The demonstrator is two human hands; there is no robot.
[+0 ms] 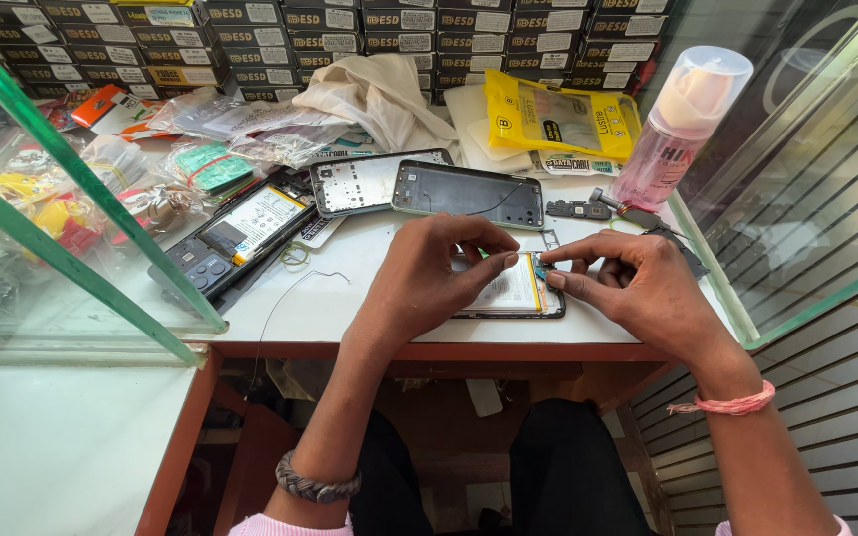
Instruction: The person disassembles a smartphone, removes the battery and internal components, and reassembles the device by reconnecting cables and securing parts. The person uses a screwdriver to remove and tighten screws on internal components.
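1. At the tabletop's near edge lies an opened phone, its pale battery facing up, at the centre of the view.
2. Left hand rests over the phone's left side, fingers curled down and pressing on it.
3. Right hand has thumb and forefinger pinched shut on a small greenish part at the phone's top right corner.
4. Toward 12 o'clock lie a dark back cover and a grey phone frame, side by side.
5. Toward 10 o'clock sits another open phone with a white-labelled battery.
6. Toward 1 o'clock stands a pink spray bottle with a clear cap; a yellow packet lies just left of it.
7. Along the far edge, dark flat boxes with pale labels are stacked in rows.
8. Glass panes with green edges stand at 9 and 3 o'clock.
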